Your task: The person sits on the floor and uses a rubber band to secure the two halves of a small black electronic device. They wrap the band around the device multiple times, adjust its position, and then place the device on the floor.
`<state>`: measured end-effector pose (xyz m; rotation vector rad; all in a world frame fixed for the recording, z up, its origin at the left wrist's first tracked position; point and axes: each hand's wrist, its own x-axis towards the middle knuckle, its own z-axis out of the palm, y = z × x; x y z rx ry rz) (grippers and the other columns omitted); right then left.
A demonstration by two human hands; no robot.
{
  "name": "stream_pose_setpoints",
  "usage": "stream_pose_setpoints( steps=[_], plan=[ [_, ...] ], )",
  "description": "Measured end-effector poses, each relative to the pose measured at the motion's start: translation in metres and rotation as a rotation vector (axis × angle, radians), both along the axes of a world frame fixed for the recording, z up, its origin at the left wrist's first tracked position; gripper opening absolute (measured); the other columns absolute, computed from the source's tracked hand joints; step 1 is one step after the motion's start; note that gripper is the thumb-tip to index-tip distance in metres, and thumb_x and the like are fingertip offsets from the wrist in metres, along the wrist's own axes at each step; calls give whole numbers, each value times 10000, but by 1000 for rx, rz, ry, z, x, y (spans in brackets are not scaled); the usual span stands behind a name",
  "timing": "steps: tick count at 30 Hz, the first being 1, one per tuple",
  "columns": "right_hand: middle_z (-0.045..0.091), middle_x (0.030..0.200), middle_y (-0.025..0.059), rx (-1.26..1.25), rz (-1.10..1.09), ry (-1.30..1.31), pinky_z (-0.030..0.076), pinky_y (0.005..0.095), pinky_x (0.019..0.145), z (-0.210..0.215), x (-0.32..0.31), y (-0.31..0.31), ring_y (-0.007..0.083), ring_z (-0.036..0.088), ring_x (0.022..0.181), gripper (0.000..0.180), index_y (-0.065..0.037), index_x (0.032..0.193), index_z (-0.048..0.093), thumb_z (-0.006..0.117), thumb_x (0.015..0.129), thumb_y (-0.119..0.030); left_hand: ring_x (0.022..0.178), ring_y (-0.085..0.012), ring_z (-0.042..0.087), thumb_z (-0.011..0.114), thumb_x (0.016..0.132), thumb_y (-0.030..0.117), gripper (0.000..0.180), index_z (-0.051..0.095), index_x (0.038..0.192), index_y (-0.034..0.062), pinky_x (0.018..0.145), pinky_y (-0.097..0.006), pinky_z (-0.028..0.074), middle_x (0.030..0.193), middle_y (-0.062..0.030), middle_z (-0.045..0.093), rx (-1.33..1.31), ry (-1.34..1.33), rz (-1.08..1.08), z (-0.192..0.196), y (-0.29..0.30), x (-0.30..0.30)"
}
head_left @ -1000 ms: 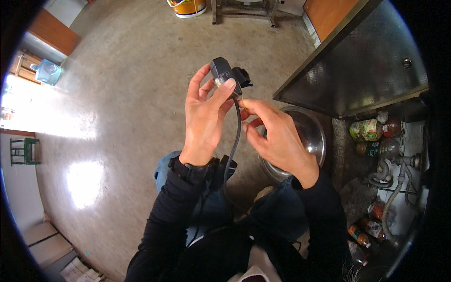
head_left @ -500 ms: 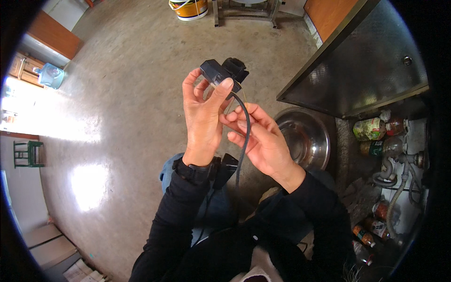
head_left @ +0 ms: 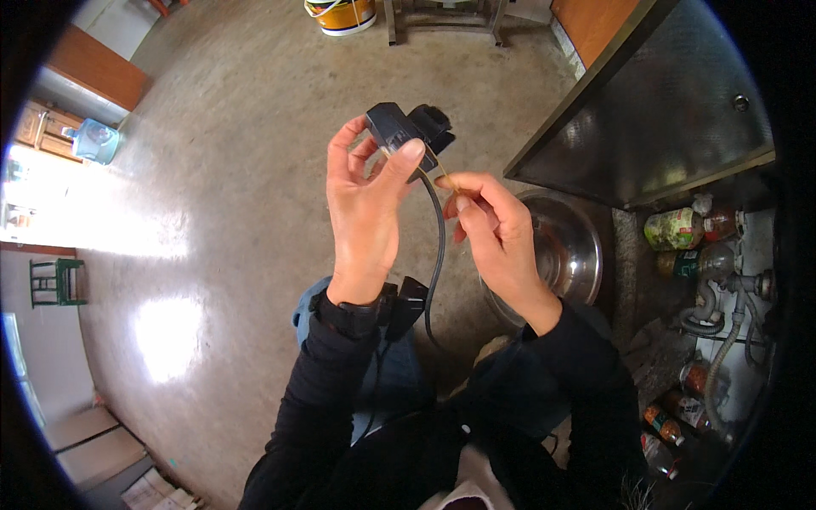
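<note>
My left hand (head_left: 365,212) is raised in front of me, with thumb and fingers closed on a black box-shaped device (head_left: 391,125). A black clamp-like part (head_left: 432,125) sits at its right side, and a black cable (head_left: 441,242) curves down from its lower end. My right hand (head_left: 508,238) pinches a thin tan band (head_left: 441,165), which looks like a rubber band and stretches from the device to the fingertips. Round my left wrist is a black strap (head_left: 348,314), beside a black boxy piece (head_left: 408,308) whose kind I cannot make out.
A shiny metal basin (head_left: 571,255) stands on the floor to my right, below an open dark cabinet door (head_left: 646,110). Inside the cabinet are several bottles (head_left: 674,229) and grey hoses (head_left: 718,365). Farther off are a yellow bucket (head_left: 344,17), a blue water jug (head_left: 95,141) and a green stool (head_left: 58,283).
My right hand has drawn the band away from the device toward the right and turned, its fingers now pinched more tightly. My left hand keeps the device almost in place.
</note>
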<state>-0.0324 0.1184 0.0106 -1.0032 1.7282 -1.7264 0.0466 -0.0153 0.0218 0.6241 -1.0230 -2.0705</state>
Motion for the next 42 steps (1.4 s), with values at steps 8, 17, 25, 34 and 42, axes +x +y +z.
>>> stream_pose_setpoints(
  steps=[8, 17, 25, 34, 42],
  plan=[
    [520, 788, 68, -33, -23, 709, 461, 292, 554, 16, -8, 5, 169, 561, 627, 302, -51, 1073, 657, 655, 784, 35, 942, -170, 612, 798, 781, 46, 621, 439, 1289, 50, 746, -293, 531, 1131, -102, 544, -73, -152, -48, 1, 2, 1],
    [511, 795, 88, 191, 104, 916, 459, 311, 568, 24, -6, 8, 201, 566, 648, 300, -54, 998, 699, 642, 746, 98, 951, -161, 618, 755, 841, 93, 525, 505, 1299, 29, 761, -276, 539, 1176, -86, 571, -370, -327, -234, -6, -1, 2],
    [589, 848, 83, 87, 120, 629, 479, 269, 615, 42, -24, 20, 153, 598, 700, 223, -38, 1013, 658, 649, 808, 48, 1010, -169, 621, 629, 939, 95, 391, 501, 1300, 22, 842, -351, 548, 1170, -88, 606, -8, -60, -312, 0, -2, 6],
    [571, 795, 17, 60, 194, -622, 462, 202, 602, 19, 9, 21, 77, 579, 726, 83, -31, 982, 573, 549, 980, -111, 969, -181, 637, 644, 930, 107, 375, 498, 1264, 16, 846, -347, 549, 1114, -102, 629, 46, -7, -88, -5, -2, 4],
    [579, 744, 19, -12, 212, -271, 427, 187, 576, 16, 8, 19, 60, 535, 642, 150, -21, 950, 594, 534, 1000, -149, 910, -211, 656, 652, 932, 144, 398, 477, 1274, 37, 769, -330, 559, 1106, -114, 633, 163, 25, -157, -7, -9, 8]
  ],
)
